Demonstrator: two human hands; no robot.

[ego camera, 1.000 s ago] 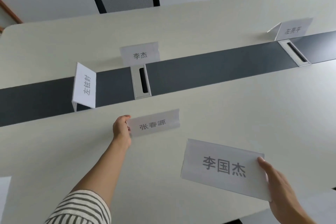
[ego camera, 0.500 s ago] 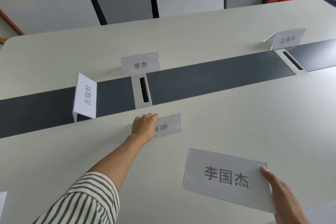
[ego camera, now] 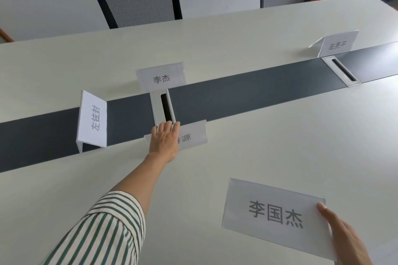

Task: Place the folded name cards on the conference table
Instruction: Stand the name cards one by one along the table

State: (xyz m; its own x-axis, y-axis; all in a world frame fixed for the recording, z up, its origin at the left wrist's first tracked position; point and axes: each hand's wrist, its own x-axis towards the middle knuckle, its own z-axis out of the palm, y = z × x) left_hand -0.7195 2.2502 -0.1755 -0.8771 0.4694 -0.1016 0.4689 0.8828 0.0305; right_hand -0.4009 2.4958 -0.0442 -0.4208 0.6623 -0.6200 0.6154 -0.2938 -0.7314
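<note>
A folded name card [ego camera: 191,135] is pressed onto the conference table [ego camera: 280,135] beside the dark centre strip [ego camera: 247,92] by the left hand [ego camera: 164,142], fingers laid flat over it. Another card [ego camera: 273,215] is pinched at its corner by the right hand [ego camera: 346,241], above the near edge.

Long off-white table [ego camera: 280,135]: smooth, matt laminate look. Dark grey centre strip [ego camera: 247,90]: matt, faint sheen. Silver cable hatch [ego camera: 155,109]: brushed metal. White folded paper name cards [ego camera: 273,215]: matt. Black chair backs [ego camera: 137,2]: mesh cloth. Striped sleeve [ego camera: 107,232]: woven cloth.
</note>
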